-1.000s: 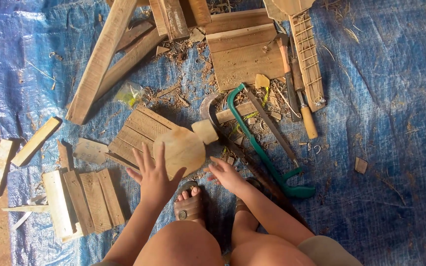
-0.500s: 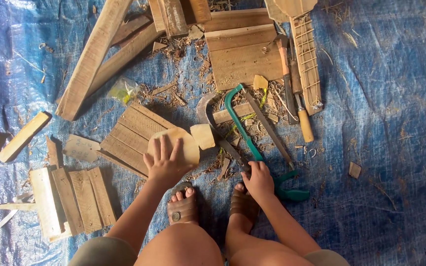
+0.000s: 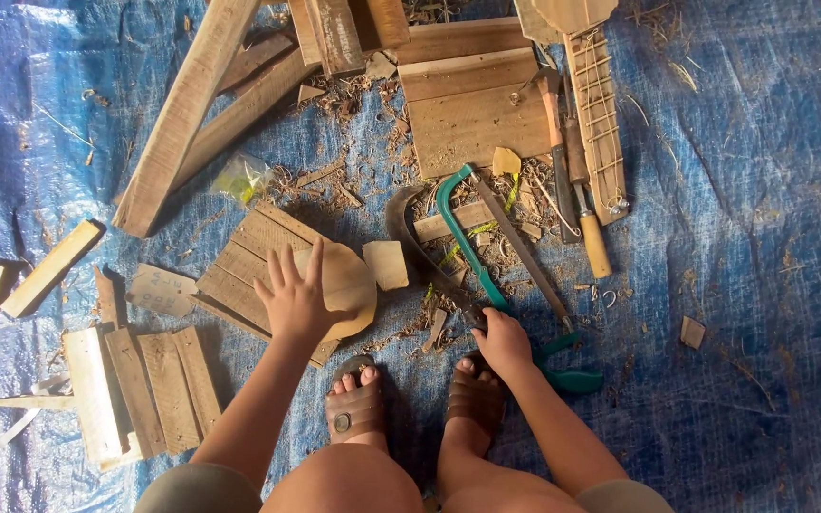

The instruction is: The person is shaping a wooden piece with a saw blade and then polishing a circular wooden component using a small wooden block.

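Observation:
My left hand (image 3: 295, 296) lies flat with fingers spread on a rounded, thin wooden piece (image 3: 349, 283), which rests on a small slatted panel (image 3: 249, 261). My right hand (image 3: 503, 339) is curled around the dark handle end of a curved blade (image 3: 409, 226) that lies in wood shavings. A green-framed saw (image 3: 460, 242) lies right beside that hand, with its handle (image 3: 572, 378) just to the right. A small square wood block (image 3: 388, 263) sits next to the rounded piece. My sandalled feet (image 3: 358, 407) stand just below both hands.
Everything lies on a blue tarp (image 3: 743, 285). Long planks (image 3: 182, 114) and flat boards (image 3: 472, 104) are at the top, with a stringed wooden neck (image 3: 596, 114) and a wooden-handled tool (image 3: 593, 242) to the right. Another slat panel (image 3: 140, 385) and loose offcuts (image 3: 49, 268) are at the left.
My right hand has moved away from the rounded piece, to the right and down onto the blade's handle by the saw. My left hand has stayed on the rounded piece.

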